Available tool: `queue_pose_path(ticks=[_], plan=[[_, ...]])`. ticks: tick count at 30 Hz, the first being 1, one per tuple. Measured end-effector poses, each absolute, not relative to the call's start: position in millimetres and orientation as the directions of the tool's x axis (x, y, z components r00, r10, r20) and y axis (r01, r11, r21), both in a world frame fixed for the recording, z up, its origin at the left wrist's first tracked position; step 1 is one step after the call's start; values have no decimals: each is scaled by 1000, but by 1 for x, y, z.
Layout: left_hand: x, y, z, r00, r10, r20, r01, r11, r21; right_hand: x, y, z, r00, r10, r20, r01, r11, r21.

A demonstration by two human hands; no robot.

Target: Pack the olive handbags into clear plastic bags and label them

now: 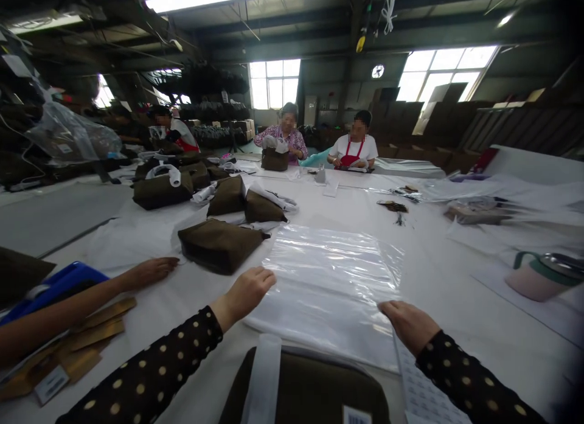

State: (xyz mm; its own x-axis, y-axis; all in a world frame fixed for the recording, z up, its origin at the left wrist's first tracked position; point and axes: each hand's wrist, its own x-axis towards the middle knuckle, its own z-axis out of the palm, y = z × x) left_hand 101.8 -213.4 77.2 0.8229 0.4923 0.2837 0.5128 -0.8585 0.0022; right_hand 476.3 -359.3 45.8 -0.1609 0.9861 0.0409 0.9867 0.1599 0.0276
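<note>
A clear plastic bag lies flat on the white table in front of me. My left hand is closed at its left edge, fingers pinched on the film. Its right edge is gripped by my right hand, thumb and fingers together. Nearest to me lies a dark olive fabric bag with a white strip across it and a barcode label. Just beyond my left hand another olive bag rests on its side. A sheet with printed rows is partly under my right forearm.
A co-worker's bare arm reaches in from the left, beside a blue tray and brown paper tags. More olive bags are piled farther back. A lidded mug stands at right. Two people sit across the table.
</note>
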Motion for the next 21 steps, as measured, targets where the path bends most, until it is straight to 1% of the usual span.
queue_pose_path(ticks=[2,3,4,7,9,13,17,19,21], plan=[[104,-219,81,853,423,306,461,-886,-58,469,-361,44,-100,994,-39,995,100,1],[106,-222,81,865,412,286,446,-893,-63,465,-360,44,-69,995,-66,998,68,-13],[107,-223,80,870,426,248,448,-893,-36,461,-358,44,-41,995,-87,999,39,-25],[109,-219,74,835,538,117,525,-841,129,449,-352,45,12,987,-158,999,-17,-29],[112,-212,67,803,591,74,569,-798,200,442,-347,45,14,978,-207,1000,-19,-20],[126,-194,48,778,627,37,610,-768,193,434,-333,35,14,968,-252,1000,-12,10],[144,-180,34,767,642,1,632,-755,176,437,-319,23,84,954,-288,995,-65,76],[150,-174,30,745,667,5,656,-734,177,439,-314,19,112,946,-303,992,-89,88],[152,-171,28,709,705,23,691,-701,176,440,-312,19,121,957,-263,992,-105,74]])
